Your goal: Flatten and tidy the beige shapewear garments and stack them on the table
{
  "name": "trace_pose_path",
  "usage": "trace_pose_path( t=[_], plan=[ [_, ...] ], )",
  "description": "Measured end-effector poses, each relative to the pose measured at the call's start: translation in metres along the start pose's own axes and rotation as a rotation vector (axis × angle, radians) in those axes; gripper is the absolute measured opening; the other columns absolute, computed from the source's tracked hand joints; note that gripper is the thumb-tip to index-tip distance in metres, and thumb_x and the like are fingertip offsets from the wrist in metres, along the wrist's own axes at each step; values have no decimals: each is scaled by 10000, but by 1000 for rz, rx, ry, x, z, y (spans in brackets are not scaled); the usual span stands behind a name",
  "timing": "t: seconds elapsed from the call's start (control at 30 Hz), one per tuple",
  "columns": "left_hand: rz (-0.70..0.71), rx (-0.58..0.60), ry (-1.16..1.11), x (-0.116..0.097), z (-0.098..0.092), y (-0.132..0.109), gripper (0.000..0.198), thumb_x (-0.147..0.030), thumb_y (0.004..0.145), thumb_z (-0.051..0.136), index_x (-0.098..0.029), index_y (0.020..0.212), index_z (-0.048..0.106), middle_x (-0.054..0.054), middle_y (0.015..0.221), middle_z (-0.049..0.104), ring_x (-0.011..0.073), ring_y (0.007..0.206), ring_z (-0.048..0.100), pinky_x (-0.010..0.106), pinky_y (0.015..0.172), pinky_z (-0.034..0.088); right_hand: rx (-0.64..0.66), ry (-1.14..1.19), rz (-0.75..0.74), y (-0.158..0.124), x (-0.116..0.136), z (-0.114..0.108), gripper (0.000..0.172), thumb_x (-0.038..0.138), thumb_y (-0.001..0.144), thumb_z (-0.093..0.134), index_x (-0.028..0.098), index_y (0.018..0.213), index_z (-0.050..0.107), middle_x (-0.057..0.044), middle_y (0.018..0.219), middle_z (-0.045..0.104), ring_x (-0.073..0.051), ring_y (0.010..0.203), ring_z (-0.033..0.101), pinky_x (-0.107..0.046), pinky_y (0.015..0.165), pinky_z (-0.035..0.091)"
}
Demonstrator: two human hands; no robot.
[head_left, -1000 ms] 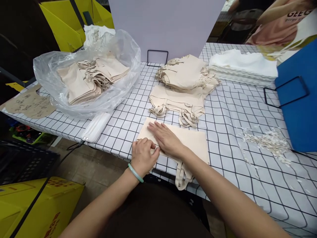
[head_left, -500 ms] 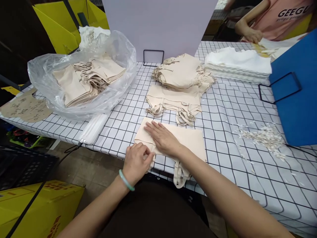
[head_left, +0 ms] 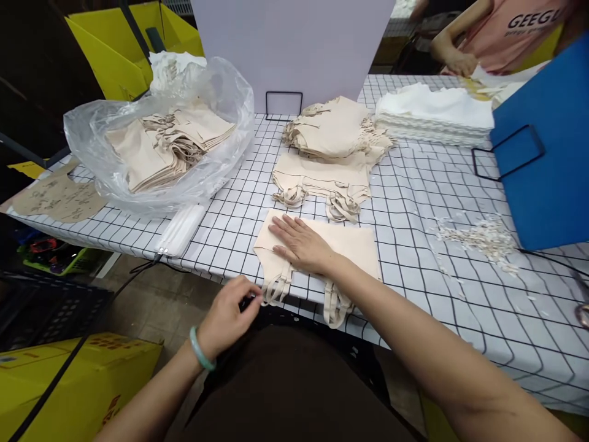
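Observation:
A beige cloth garment piece with straps [head_left: 352, 236] lies flat near the front edge of the table. My right hand [head_left: 301, 245] rests on its left part, palm down with fingers spread. At the table edge my left hand [head_left: 232, 310] is curled into a pinch, its fingertips right beside the left strap loops [head_left: 277, 287]. Whether a strap or something small is between those fingertips I cannot make out. The right strap loops [head_left: 335, 310] hang over the edge. Just behind are a stack of similar beige pieces [head_left: 322, 169] and a rumpled beige pile [head_left: 334, 126].
A clear plastic bag [head_left: 234, 98] with beige pieces stands left, near a white power bank [head_left: 181, 230] and brown card [head_left: 59, 199]. Scraps [head_left: 483, 236] lie right, before a blue panel [head_left: 547, 153]. White cloths [head_left: 435, 116] are stacked behind. A co-worker's hand [head_left: 461, 63] works beyond.
My left hand has moved left and toward me, off the cloth to beside the strap loops, which now show. My right hand stays flat on the cloth. The view has shifted slightly.

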State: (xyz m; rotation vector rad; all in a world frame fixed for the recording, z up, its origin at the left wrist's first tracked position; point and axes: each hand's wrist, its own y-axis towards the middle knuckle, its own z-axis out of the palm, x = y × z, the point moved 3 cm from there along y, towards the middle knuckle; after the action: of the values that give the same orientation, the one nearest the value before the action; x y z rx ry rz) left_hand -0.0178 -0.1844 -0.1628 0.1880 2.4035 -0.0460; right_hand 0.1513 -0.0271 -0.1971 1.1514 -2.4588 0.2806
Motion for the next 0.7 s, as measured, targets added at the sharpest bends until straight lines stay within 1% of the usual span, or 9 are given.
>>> trace_pose_path(
  t=[0.07, 0.13, 0.2, 0.23, 0.33, 0.43, 0.53, 0.63, 0.7],
  plan=[
    [104, -136, 28, -7, -20, 24, 152, -235, 954, 496, -216, 966, 647, 56, 919, 653, 197, 903, 619, 339, 831, 514, -61, 76, 12, -10, -4, -15, 609, 553, 1030, 276, 252, 1555, 352, -17, 1658, 240, -220, 1545, 152, -475, 1273, 169],
    [228, -175, 100, -17, -25, 55, 214, -227, 969, 465, -207, 1064, 656, 91, 1058, 679, 221, 1044, 620, 391, 945, 507, -238, 133, 82, -30, -12, -35, 561, 484, 1047, 262, 263, 1556, 346, -10, 1651, 271, -198, 1543, 170, -472, 1260, 224],
    [353, -93, 167, -26, -12, 89, 275, -213, 973, 449, -208, 1146, 662, 105, 1236, 669, 242, 1207, 584, 447, 1062, 461, -424, 113, 202, -61, -23, -51, 534, 429, 1052, 267, 280, 1560, 334, -10, 1636, 314, -204, 1541, 186, -500, 1249, 247],
    [405, -21, 203, -31, 0, 105, 303, -212, 976, 446, -211, 1194, 656, 103, 1324, 641, 251, 1290, 542, 478, 1114, 421, -465, 75, 256, -77, -27, -55, 531, 414, 1050, 273, 274, 1559, 338, -24, 1624, 342, -215, 1537, 203, -514, 1246, 250],
    [506, 202, 316, -41, 44, 141, 405, -268, 990, 457, -226, 1379, 562, 83, 1547, 468, 269, 1484, 337, 542, 1217, 260, -383, -64, 361, -117, -34, -46, 546, 415, 1046, 283, 230, 1555, 355, -73, 1615, 357, -248, 1532, 222, -539, 1242, 242],
    [529, 319, 376, -43, 75, 155, 532, -400, 985, 492, -261, 1496, 439, 72, 1634, 321, 282, 1532, 230, 558, 1238, 173, -226, -137, 439, -138, -40, -23, 575, 457, 1041, 278, 236, 1570, 321, -67, 1650, 272, -264, 1544, 162, -566, 1241, 214],
    [524, 352, 383, -42, 84, 158, 604, -488, 969, 506, -286, 1526, 391, 66, 1651, 278, 294, 1540, 198, 572, 1239, 138, -164, -155, 505, -146, -43, -11, 593, 478, 1030, 301, 244, 1575, 301, -58, 1658, 252, -272, 1545, 156, -566, 1240, 210],
    [508, 380, 390, -45, 82, 160, 559, -450, 996, 462, -258, 1517, 407, 75, 1649, 279, 292, 1539, 202, 568, 1240, 136, -255, -185, 471, -150, -29, -16, 528, 418, 1028, 337, 194, 1498, 427, -94, 1596, 388, -287, 1518, 256, -554, 1227, 240],
    [509, 373, 384, -49, 80, 163, 497, -380, 1016, 429, -220, 1486, 453, 94, 1632, 319, 289, 1527, 240, 562, 1238, 153, -404, -174, 463, -154, -9, -23, 414, 371, 1031, 349, 180, 1315, 582, -127, 1399, 591, -290, 1385, 462, -516, 1143, 368]
  ],
)
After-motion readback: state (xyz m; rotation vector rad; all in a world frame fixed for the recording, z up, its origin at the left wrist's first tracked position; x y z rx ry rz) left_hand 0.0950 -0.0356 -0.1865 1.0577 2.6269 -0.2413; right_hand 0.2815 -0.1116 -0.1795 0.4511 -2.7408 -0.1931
